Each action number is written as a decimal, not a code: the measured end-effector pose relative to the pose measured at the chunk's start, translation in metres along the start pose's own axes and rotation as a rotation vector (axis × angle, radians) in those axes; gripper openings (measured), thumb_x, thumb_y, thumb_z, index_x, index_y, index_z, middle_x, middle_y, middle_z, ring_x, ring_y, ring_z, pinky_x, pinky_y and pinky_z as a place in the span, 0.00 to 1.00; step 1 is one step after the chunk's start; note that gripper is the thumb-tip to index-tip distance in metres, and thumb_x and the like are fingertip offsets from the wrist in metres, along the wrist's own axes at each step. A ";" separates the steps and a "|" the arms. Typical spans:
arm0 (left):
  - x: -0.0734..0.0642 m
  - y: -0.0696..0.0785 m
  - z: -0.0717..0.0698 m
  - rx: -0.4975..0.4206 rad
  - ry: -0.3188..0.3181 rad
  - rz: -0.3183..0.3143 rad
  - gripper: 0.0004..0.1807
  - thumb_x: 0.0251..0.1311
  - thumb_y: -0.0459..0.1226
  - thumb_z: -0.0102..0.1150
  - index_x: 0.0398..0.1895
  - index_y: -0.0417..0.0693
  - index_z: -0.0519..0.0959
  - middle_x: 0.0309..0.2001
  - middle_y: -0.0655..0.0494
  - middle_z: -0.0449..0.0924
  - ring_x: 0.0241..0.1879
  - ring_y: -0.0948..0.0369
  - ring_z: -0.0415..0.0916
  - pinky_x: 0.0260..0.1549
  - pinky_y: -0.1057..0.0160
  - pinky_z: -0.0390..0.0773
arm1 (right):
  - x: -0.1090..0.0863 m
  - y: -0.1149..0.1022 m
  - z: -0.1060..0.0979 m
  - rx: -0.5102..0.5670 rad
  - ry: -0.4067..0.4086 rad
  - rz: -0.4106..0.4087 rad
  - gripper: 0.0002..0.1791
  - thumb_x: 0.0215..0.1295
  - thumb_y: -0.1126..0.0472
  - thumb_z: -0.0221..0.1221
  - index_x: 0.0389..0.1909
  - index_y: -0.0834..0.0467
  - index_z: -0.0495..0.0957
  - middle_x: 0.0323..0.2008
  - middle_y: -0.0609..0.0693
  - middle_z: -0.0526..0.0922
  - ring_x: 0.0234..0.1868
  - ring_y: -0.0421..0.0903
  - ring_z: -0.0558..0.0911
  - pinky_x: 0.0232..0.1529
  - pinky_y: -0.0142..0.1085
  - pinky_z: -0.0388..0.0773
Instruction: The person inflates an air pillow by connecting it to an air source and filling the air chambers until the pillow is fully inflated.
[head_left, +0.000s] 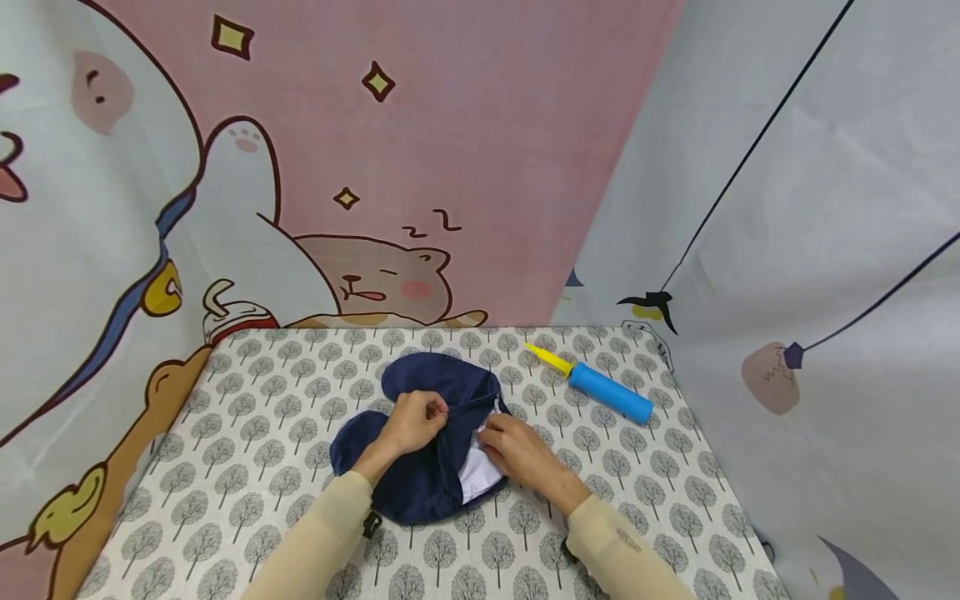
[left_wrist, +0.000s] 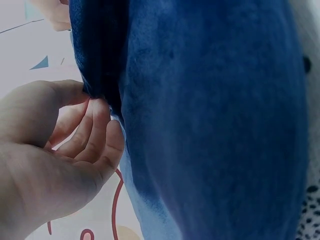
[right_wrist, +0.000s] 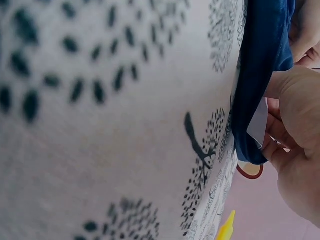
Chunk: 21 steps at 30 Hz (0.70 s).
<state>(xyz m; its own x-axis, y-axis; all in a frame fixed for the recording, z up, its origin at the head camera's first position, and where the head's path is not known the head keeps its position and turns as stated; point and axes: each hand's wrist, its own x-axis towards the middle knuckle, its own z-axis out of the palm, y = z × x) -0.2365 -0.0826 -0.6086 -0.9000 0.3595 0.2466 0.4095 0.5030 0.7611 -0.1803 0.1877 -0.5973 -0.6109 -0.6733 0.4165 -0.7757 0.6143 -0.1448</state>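
Observation:
A navy U-shaped velvety neck pillow point(head_left: 435, 375) lies on the table, its two rounded ends toward the left. Along its right side the fabric is parted, and white inner material point(head_left: 477, 477) shows. My left hand point(head_left: 415, 423) pinches a fold of the navy fabric near the middle; in the left wrist view, thumb and fingertips meet at the cloth edge point(left_wrist: 97, 60). At the opening, my right hand point(head_left: 525, 454) grips the white inner material, with its fingertips partly hidden inside. The navy rim point(right_wrist: 250, 90) hangs beside those fingers in the right wrist view.
A blue hand pump point(head_left: 611, 392) with a yellow nozzle lies at the back right of the table. The tablecloth point(head_left: 247, 500) has a tree print. A black buckle point(head_left: 372, 523) sits by the pillow's near edge. Printed cloth walls stand behind and at the sides.

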 end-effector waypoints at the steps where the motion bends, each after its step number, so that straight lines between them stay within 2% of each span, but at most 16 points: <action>1: 0.000 0.002 -0.001 0.002 0.004 0.007 0.03 0.67 0.35 0.69 0.36 0.50 0.91 0.30 0.58 0.90 0.30 0.65 0.84 0.31 0.62 0.84 | 0.000 0.001 0.000 0.015 0.006 0.005 0.05 0.68 0.67 0.77 0.40 0.53 0.92 0.35 0.45 0.83 0.35 0.39 0.78 0.37 0.30 0.79; 2: -0.001 0.000 0.000 0.015 0.008 0.019 0.04 0.67 0.35 0.68 0.36 0.49 0.91 0.30 0.58 0.90 0.30 0.65 0.84 0.31 0.63 0.83 | 0.000 0.002 0.000 0.032 0.012 0.009 0.06 0.68 0.67 0.77 0.40 0.54 0.92 0.35 0.45 0.83 0.35 0.39 0.78 0.37 0.29 0.79; 3: -0.001 0.005 -0.003 0.019 0.005 0.016 0.04 0.67 0.34 0.68 0.36 0.47 0.91 0.30 0.57 0.91 0.30 0.65 0.85 0.32 0.62 0.84 | 0.000 0.003 0.000 0.045 0.016 0.014 0.06 0.68 0.67 0.77 0.40 0.54 0.92 0.36 0.46 0.84 0.35 0.39 0.79 0.37 0.29 0.80; 7: -0.002 0.020 -0.008 0.037 -0.015 -0.031 0.04 0.68 0.33 0.69 0.37 0.45 0.91 0.31 0.55 0.91 0.32 0.63 0.86 0.35 0.58 0.87 | -0.002 0.005 -0.001 0.094 0.014 0.041 0.06 0.70 0.68 0.75 0.44 0.57 0.93 0.39 0.48 0.87 0.38 0.40 0.83 0.40 0.30 0.84; 9: -0.002 0.014 -0.004 0.036 -0.010 -0.016 0.04 0.69 0.34 0.69 0.36 0.47 0.91 0.31 0.56 0.91 0.31 0.64 0.86 0.35 0.59 0.87 | -0.002 0.005 -0.003 0.120 -0.004 0.067 0.06 0.72 0.68 0.73 0.47 0.59 0.93 0.42 0.50 0.89 0.41 0.42 0.86 0.43 0.32 0.87; 10: -0.001 0.006 -0.001 0.032 -0.003 -0.008 0.04 0.68 0.35 0.69 0.36 0.49 0.91 0.30 0.59 0.91 0.31 0.66 0.85 0.34 0.62 0.85 | -0.003 0.005 -0.003 0.136 -0.016 0.083 0.06 0.74 0.69 0.72 0.48 0.60 0.92 0.43 0.50 0.90 0.42 0.43 0.87 0.45 0.33 0.88; 13: 0.000 0.008 -0.001 0.041 0.014 -0.005 0.04 0.69 0.35 0.70 0.36 0.47 0.91 0.30 0.60 0.91 0.30 0.67 0.84 0.33 0.63 0.84 | -0.003 0.004 -0.006 0.190 -0.036 0.140 0.07 0.77 0.69 0.69 0.50 0.61 0.92 0.46 0.51 0.91 0.46 0.45 0.89 0.51 0.37 0.90; 14: 0.001 0.003 0.001 0.040 0.023 0.007 0.04 0.69 0.35 0.69 0.36 0.48 0.91 0.30 0.60 0.91 0.30 0.68 0.83 0.32 0.65 0.83 | -0.003 0.004 -0.008 0.212 -0.036 0.157 0.07 0.78 0.69 0.68 0.50 0.61 0.91 0.46 0.52 0.91 0.46 0.45 0.89 0.51 0.39 0.90; 17: 0.000 0.019 -0.006 0.036 0.049 -0.019 0.03 0.67 0.33 0.70 0.37 0.44 0.91 0.31 0.56 0.92 0.30 0.65 0.84 0.33 0.62 0.85 | 0.000 0.005 -0.011 0.266 0.005 0.178 0.06 0.78 0.69 0.67 0.49 0.60 0.91 0.44 0.51 0.91 0.44 0.43 0.88 0.49 0.38 0.89; 20: 0.000 0.019 -0.007 0.031 0.087 -0.005 0.03 0.68 0.33 0.70 0.37 0.45 0.91 0.31 0.56 0.91 0.30 0.67 0.83 0.33 0.63 0.84 | 0.005 0.005 -0.018 0.310 0.069 0.176 0.05 0.77 0.70 0.69 0.47 0.59 0.91 0.42 0.50 0.90 0.41 0.40 0.86 0.45 0.35 0.86; 21: -0.001 0.027 -0.010 0.036 0.097 -0.013 0.03 0.67 0.32 0.70 0.37 0.45 0.91 0.31 0.55 0.91 0.30 0.66 0.83 0.33 0.62 0.85 | 0.007 0.005 -0.020 0.321 0.090 0.175 0.05 0.76 0.70 0.70 0.46 0.59 0.91 0.40 0.50 0.90 0.40 0.39 0.85 0.43 0.34 0.85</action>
<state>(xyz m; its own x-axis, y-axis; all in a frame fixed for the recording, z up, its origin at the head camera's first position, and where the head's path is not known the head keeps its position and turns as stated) -0.2264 -0.0774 -0.5827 -0.9149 0.2755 0.2950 0.4010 0.5360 0.7429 -0.1848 0.1942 -0.5771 -0.7334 -0.5215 0.4360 -0.6796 0.5473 -0.4885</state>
